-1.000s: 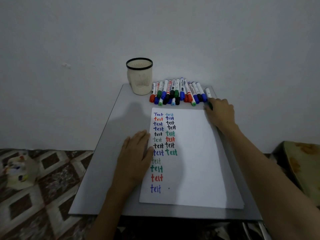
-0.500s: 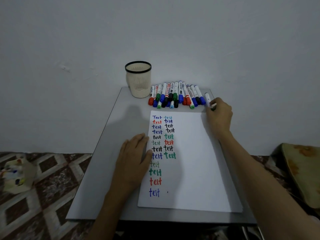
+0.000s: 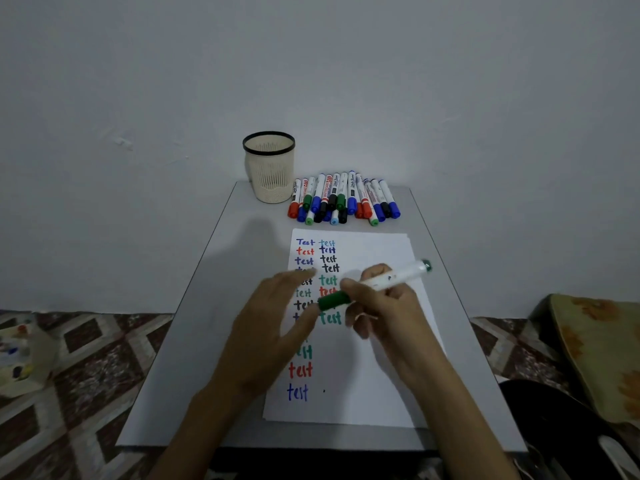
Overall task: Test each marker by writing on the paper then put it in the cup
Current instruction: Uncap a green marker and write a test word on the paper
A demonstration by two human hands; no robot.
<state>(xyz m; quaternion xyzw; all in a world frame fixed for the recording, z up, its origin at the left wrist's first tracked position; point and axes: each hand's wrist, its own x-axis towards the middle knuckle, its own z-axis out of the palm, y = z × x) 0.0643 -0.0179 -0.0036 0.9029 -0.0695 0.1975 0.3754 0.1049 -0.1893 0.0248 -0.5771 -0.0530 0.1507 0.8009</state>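
Note:
My right hand (image 3: pixel 384 306) grips a white marker with a green cap (image 3: pixel 388 280), held level over the middle of the paper (image 3: pixel 374 358). My left hand (image 3: pixel 273 327) hovers beside it with fingers spread, its fingertips touching the green cap (image 3: pixel 334 301). The sheet carries two columns of the word "test" in blue, red, black and green. A beige mesh cup with a black rim (image 3: pixel 269 168) stands at the table's far edge. To its right lies a row of several capped markers (image 3: pixel 343 200).
The small grey table (image 3: pixel 194 341) stands against a white wall. Patterned floor tiles lie to the left, with a paint-stained object (image 3: pixel 20 355) on them. A yellowish cushion (image 3: pixel 599 351) sits at the right.
My right hand took the green marker from the right end of the row and brought it over the paper. My left hand lifted off the sheet and moved to the cap.

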